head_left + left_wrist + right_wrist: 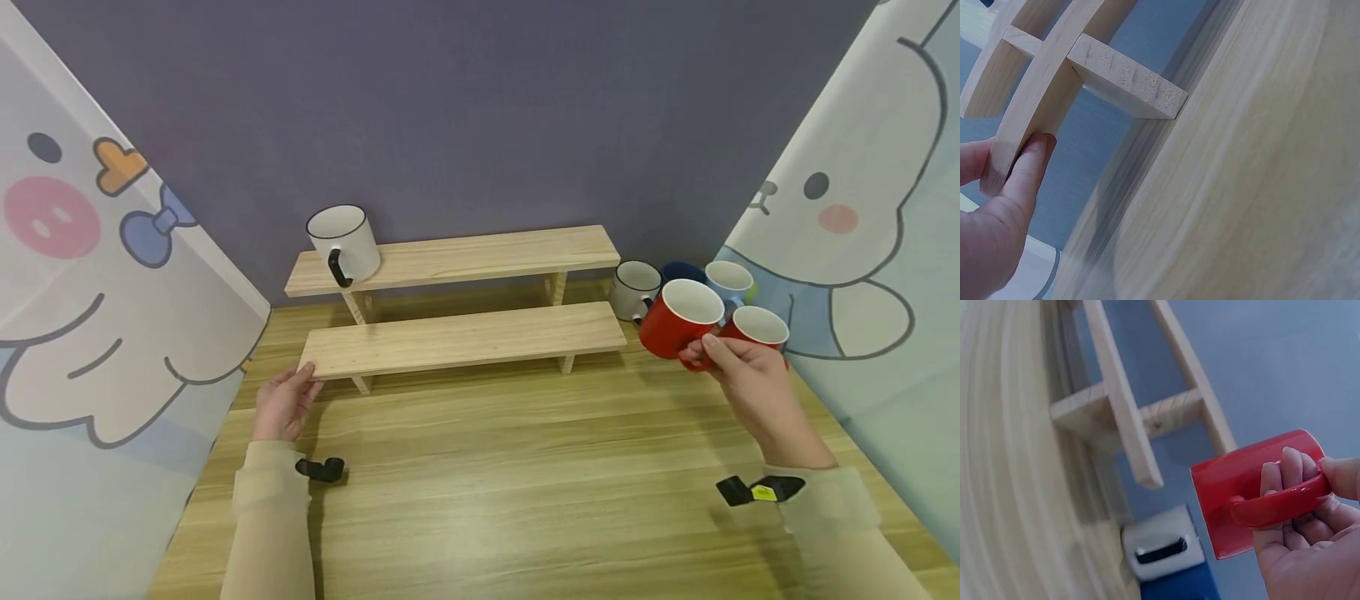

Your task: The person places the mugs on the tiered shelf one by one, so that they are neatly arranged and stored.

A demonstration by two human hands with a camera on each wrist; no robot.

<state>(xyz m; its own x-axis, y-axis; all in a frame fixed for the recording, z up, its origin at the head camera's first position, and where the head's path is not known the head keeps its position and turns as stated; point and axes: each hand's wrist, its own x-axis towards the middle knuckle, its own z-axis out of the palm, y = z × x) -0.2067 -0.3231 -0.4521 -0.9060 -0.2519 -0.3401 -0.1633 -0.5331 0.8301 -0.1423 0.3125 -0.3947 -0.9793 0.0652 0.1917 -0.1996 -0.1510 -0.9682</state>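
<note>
A red mug (667, 327) with a white inside hangs in the air at the right, its handle gripped by my right hand (742, 387). The right wrist view shows the fingers (1291, 469) passed through the handle of that mug (1222, 487). My left hand (283, 404) pinches the left end of the lower board of a two-tier wooden shelf (465, 340), thumb above and fingers beneath, as the left wrist view shows at the board end (1004, 156). On the upper board's left end stands a white mug (348, 242) with a black rim and black handle.
Behind the held mug, several mugs stand grouped on the wood-grain table (465, 483): a white one with black rim (628, 296), a dark blue one (682, 271), a light blue one (727, 282) and another red one (757, 327). A grey back wall and printed side panels surround the table.
</note>
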